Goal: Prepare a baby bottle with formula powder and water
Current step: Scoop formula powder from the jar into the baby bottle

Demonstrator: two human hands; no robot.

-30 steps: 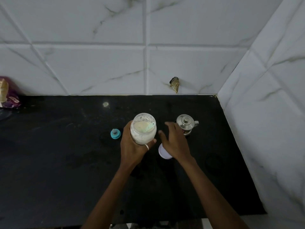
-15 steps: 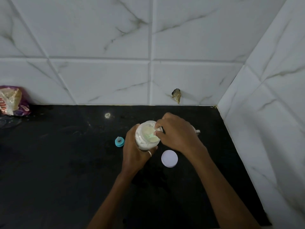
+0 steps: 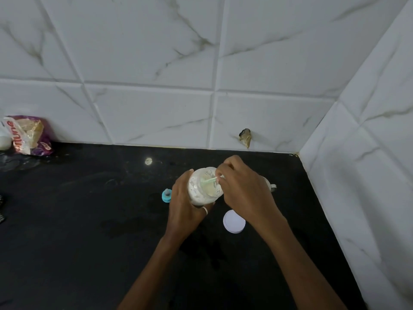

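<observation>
My left hand grips a clear jar of white formula powder, tilted and held above the black counter. My right hand pinches the handle of a pale green scoop that reaches into the jar's open mouth. The jar's white lid lies flat on the counter below my right wrist. A blue baby bottle stands just left of my left hand. A steel pot is mostly hidden behind my right hand.
A purple and white packet leans on the tiled wall at far left, with a white object beside it. White marble-look tiles close off the back and the right side. A small pale spot sits near the back edge.
My right hand let go of the lid on the counter, rose to the jar mouth and took hold of the scoop. The camera view tilted upward.
</observation>
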